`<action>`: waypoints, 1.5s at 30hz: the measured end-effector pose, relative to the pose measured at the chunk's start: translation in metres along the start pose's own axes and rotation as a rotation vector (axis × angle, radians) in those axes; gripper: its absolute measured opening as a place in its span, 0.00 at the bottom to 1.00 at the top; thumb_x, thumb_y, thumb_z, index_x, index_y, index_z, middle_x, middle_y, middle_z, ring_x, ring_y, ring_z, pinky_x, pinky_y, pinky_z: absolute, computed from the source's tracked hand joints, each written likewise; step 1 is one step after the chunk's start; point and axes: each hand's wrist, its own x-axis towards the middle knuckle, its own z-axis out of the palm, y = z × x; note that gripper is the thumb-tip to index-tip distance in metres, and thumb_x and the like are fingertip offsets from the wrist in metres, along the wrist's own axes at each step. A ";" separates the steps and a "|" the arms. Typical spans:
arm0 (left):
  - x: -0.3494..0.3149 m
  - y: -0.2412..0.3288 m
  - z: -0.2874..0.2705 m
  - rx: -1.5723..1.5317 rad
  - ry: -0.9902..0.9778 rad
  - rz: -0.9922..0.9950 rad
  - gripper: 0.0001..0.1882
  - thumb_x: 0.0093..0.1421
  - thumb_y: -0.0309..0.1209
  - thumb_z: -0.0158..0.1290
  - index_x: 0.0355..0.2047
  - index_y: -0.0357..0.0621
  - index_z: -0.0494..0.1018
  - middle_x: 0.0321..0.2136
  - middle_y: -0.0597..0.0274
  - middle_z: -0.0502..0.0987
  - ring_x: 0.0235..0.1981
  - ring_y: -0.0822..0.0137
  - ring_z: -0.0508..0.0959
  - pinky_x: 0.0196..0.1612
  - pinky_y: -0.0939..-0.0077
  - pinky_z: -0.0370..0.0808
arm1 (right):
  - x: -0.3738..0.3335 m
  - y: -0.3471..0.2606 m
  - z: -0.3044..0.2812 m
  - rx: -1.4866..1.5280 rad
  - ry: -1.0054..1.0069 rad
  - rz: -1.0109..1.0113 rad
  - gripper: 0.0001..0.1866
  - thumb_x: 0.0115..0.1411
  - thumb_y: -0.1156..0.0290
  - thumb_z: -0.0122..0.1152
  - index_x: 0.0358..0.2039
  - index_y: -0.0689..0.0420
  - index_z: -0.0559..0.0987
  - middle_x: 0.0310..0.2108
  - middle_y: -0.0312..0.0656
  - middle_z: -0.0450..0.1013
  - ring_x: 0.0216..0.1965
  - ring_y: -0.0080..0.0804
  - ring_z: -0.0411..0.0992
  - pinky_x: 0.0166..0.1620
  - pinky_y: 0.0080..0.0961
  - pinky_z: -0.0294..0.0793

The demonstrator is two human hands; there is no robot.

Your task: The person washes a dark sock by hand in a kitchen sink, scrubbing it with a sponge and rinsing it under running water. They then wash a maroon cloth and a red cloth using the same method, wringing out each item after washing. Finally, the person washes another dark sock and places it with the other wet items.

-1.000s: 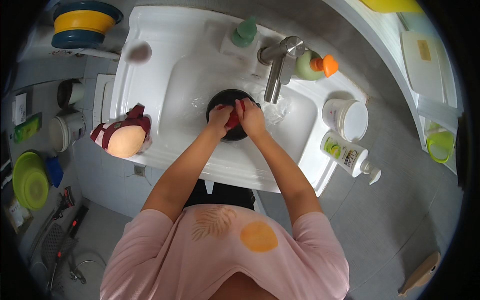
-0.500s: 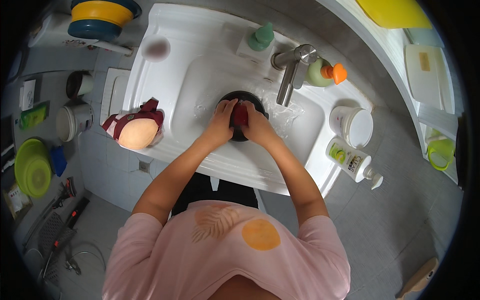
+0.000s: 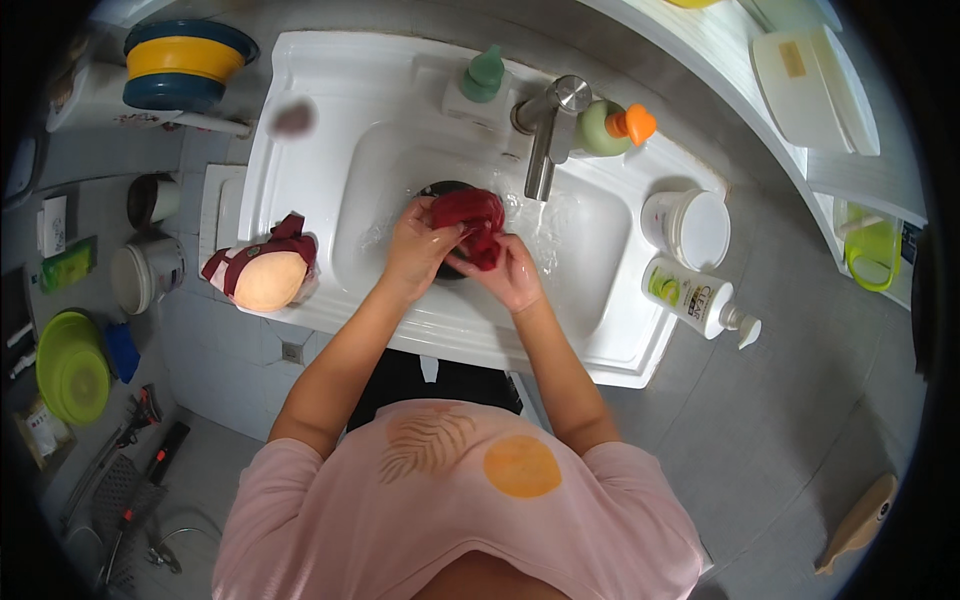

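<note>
A wet dark-red piece of cloth is bunched between my hands over the basin of the white sink. My left hand grips its left side with the fingers curled round the fabric. At its lower right end, my right hand pinches a fold. Beneath the cloth sits a round black object, mostly covered by my hands, so I cannot tell its kind. Water runs from the metal faucet to the right of the cloth and splashes in the basin.
On the sink's left rim lies a maroon and beige bra. A green-topped dispenser and a green bottle with orange pump flank the faucet. A white tub and white pump bottle stand on the right rim.
The red cloth, earlier a compact bundle low over the black object, is now lifted and spread wider. My right hand has shifted to its lower end, and the view has shifted slightly.
</note>
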 end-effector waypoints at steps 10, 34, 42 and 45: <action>-0.030 0.032 -0.026 0.674 0.029 0.238 0.17 0.53 0.32 0.55 0.41 0.40 0.67 0.43 0.53 0.69 0.49 0.59 0.67 0.51 0.62 0.65 | -0.011 0.010 0.021 -0.016 0.088 0.289 0.18 0.57 0.72 0.52 0.47 0.66 0.66 0.40 0.44 0.67 0.42 0.32 0.69 0.42 0.24 0.75; 0.048 0.022 0.002 0.777 0.143 -0.052 0.23 0.62 0.40 0.41 0.11 0.44 0.58 0.09 0.64 0.62 0.12 0.71 0.61 0.19 0.76 0.61 | 0.065 0.039 0.022 -1.533 0.024 -0.092 0.11 0.51 0.61 0.54 0.21 0.56 0.72 0.17 0.43 0.70 0.17 0.36 0.69 0.20 0.30 0.65; 0.088 -0.031 -0.063 0.197 0.246 -0.467 0.20 0.61 0.44 0.41 0.24 0.40 0.70 0.21 0.54 0.74 0.24 0.62 0.73 0.30 0.66 0.72 | 0.068 0.056 -0.002 -1.624 0.273 -0.148 0.15 0.50 0.59 0.54 0.26 0.61 0.74 0.21 0.45 0.73 0.23 0.39 0.73 0.28 0.32 0.72; 0.053 0.013 -0.043 -0.435 -0.052 -0.497 0.20 0.59 0.49 0.44 0.31 0.44 0.71 0.32 0.51 0.74 0.34 0.55 0.74 0.43 0.56 0.70 | 0.029 0.046 0.013 -0.283 -0.373 0.542 0.11 0.56 0.62 0.50 0.24 0.56 0.70 0.12 0.33 0.62 0.11 0.22 0.62 0.13 0.16 0.63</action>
